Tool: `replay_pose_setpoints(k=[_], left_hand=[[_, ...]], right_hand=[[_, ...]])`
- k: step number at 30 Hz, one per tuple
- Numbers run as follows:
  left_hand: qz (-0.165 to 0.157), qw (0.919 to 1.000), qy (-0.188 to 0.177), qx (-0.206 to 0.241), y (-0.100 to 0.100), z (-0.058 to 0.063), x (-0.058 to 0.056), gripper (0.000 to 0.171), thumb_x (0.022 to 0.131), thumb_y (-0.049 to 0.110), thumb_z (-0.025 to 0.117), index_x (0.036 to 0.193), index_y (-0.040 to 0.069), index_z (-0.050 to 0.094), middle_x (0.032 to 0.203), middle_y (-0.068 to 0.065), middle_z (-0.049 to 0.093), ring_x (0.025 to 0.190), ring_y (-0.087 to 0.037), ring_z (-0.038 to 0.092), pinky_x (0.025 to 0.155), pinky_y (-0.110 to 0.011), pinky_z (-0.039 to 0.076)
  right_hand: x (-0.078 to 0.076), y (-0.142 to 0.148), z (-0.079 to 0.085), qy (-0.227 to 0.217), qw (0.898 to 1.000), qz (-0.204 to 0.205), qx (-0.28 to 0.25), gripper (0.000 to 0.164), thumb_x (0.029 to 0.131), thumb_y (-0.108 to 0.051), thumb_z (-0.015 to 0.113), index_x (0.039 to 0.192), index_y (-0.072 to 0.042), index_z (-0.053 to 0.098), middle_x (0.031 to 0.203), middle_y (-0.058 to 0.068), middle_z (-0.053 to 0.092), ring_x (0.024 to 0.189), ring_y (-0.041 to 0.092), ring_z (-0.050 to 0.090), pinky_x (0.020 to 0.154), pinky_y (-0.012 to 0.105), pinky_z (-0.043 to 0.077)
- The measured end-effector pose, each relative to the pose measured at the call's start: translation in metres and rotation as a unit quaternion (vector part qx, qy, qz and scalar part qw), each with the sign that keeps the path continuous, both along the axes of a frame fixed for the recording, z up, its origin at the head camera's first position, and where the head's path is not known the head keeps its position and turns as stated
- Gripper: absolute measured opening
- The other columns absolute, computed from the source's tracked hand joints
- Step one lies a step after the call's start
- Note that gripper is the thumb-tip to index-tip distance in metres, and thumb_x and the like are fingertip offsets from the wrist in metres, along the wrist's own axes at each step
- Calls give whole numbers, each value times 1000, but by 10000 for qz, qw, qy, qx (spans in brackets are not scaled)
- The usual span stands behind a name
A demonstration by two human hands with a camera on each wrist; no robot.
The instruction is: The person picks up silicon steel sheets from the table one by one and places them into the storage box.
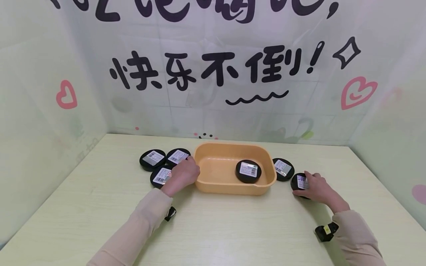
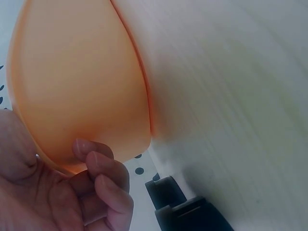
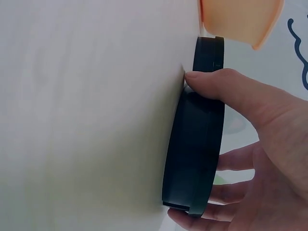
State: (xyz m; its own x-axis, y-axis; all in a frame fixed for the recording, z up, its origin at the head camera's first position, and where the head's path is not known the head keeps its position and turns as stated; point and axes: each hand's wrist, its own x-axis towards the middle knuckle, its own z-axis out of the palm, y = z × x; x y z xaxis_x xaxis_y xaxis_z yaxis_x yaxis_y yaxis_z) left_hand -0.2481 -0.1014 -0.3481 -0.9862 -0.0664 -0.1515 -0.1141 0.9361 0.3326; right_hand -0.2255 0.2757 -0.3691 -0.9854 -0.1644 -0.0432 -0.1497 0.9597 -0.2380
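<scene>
At the left end of the orange plastic tub [image 1: 216,189], my left hand [image 1: 186,171] grips the rim. The left wrist view shows the curled fingers [image 2: 108,163] against the tub's outer wall [image 2: 86,72]. My right hand [image 1: 317,188] holds a round black container [image 1: 301,181] with a white label, right of the tub. In the right wrist view, the thumb and fingers of that hand [image 3: 279,139] span the container's dark side [image 3: 195,144], which stands close over the table. Inside the tub, toward its right end, lies another labelled black container [image 1: 248,171].
Three more black labelled containers lie left of the tub, one [image 1: 152,160] at the outer side and one [image 1: 162,176] partly behind my left hand. Another container [image 1: 283,169] sits by the tub's right wall. A printed white backdrop [image 1: 186,111] borders the pale wooden table [image 1: 233,229].
</scene>
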Motion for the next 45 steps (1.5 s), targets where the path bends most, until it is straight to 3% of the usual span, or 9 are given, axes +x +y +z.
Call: replay_pose_setpoints(k=[9,32,45], left_hand=[[16,10000,-7,-3,0,0,2,37,90,21,39,113,-8,44,89,-18,53,70,-25,51,57,-36,42],[-18,9999,36,100,0,2,3,35,90,19,38,112,-8,43,86,-18,54,66,-25,51,55,-36,41],[-32,9999,4,96,0,1,2,34,90,20,39,110,-8,44,84,-16,52,65,-25,51,55,-36,40]], right_hand=[[1,2,0,46,9999,89,58,76,68,-35,72,107,21,40,81,27,47,75,36,47,65,46,42],[6,0,7,-247,9993,70,267,77,69,-39,71,102,24,42,81,23,46,72,29,47,65,42,43],[10,-9,22,68,9991,399,119,76,66,-39,73,102,22,44,79,21,48,72,28,46,62,39,42]])
